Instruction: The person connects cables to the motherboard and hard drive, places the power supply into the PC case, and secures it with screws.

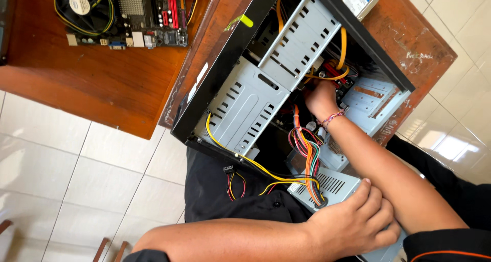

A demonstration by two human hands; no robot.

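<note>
Grey computer case (pixel 240 106) (one) takes right hand (pixel 320 99); left hand (pixel 353 223) steadies.

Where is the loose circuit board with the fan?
The circuit board lies at the head view's upper left, on the wooden table, left of the open computer case.

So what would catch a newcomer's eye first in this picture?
The open black computer case with grey metal drive bays fills the middle, lying on a brown wooden table. The right hand reaches deep inside among orange and yellow cables, while the left hand rests on the grey power supply box. A loose motherboard with a black fan sits top left.
</note>
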